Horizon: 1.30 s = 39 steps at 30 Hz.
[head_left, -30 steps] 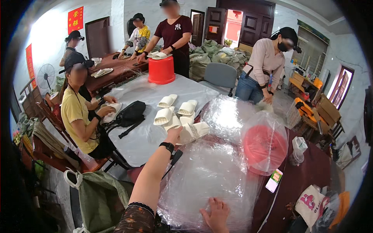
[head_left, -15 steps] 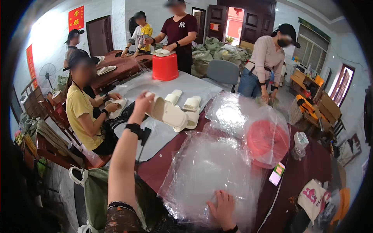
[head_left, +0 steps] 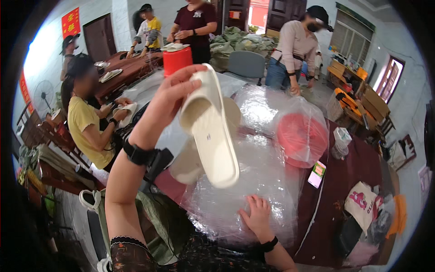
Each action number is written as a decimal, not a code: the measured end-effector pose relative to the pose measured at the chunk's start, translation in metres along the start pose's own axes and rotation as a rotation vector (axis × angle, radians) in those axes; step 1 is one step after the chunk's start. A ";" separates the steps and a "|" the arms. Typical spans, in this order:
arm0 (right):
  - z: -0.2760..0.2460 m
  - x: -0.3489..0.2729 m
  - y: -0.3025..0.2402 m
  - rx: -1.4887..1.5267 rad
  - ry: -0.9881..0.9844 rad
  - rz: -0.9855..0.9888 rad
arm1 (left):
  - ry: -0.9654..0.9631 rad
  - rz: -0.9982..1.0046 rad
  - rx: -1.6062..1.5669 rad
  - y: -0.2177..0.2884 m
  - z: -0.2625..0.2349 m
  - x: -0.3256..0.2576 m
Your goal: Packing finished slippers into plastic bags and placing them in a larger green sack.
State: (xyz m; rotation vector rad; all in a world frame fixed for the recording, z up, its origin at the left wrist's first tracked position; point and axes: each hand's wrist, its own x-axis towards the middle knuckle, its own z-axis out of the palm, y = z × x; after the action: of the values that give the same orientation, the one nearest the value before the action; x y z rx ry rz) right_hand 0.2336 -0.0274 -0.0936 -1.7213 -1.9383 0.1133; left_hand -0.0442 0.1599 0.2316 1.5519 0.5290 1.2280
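Note:
My left hand (head_left: 168,100) is raised in front of me, gripping a pair of cream-white slippers (head_left: 209,131) by their upper end; one slipper faces me sole out, the other hangs behind it. A black watch sits on that wrist. My right hand (head_left: 259,216) lies flat on a large pile of clear plastic bags (head_left: 253,181) on the dark red table (head_left: 344,181), fingers spread.
A red basin (head_left: 301,138) sits wrapped in clear plastic beyond the bags, with a phone (head_left: 316,174) beside it. A red bucket (head_left: 177,59) stands on the far table. A seated person in yellow (head_left: 86,122) is at left; three people stand at the back.
My left hand took the slippers from the far table and brought them up close to my face. My right hand stayed on the plastic bags.

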 end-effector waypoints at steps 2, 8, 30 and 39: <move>-0.002 0.002 -0.003 0.002 -0.008 0.018 | -0.087 -0.038 0.010 -0.006 0.027 -0.009; 0.010 -0.004 0.008 0.264 0.006 -0.012 | -0.252 -0.088 0.328 -0.099 0.080 -0.014; -0.106 0.011 -0.026 0.627 -0.407 0.052 | -0.179 -0.156 1.139 -0.268 0.087 -0.196; -0.011 0.094 0.031 0.054 -0.042 0.284 | -0.129 -0.108 1.068 -0.276 0.086 -0.200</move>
State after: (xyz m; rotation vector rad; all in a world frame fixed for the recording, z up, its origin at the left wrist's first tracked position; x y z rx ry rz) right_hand 0.2623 0.0639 -0.0654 -1.9615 -1.6923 0.3046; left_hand 0.0248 0.0584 -0.0975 2.4021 1.2908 0.7456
